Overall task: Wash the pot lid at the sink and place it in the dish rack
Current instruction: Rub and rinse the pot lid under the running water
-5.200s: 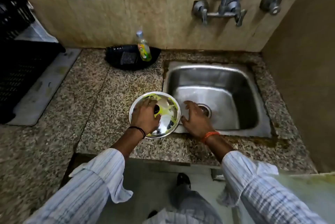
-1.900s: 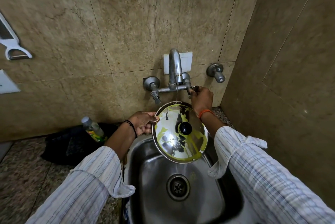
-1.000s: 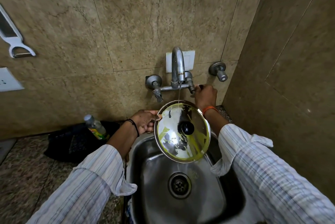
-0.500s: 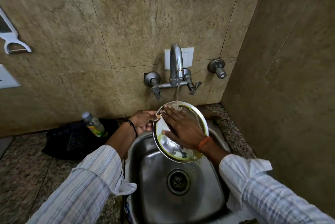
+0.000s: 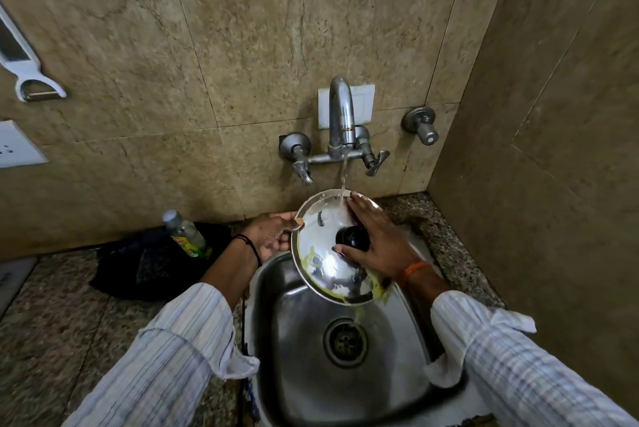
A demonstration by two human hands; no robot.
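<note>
A soap bottle stands left on the desk. The left hand grips the tilted pot lid by its rim, holding it over the sink so tap water runs off. The right hand, fingers released and flat, rubs off green residue.

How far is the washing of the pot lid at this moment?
Done: the tap runs and its water falls on the pot lid, held over the sink. In hand: the left hand grips the lid's rim while the right hand rubs its top, fingers flat. Left: yellow-green residue still clings to the lower edge, and no dish rack is in view, so the placing has not begun.
</note>
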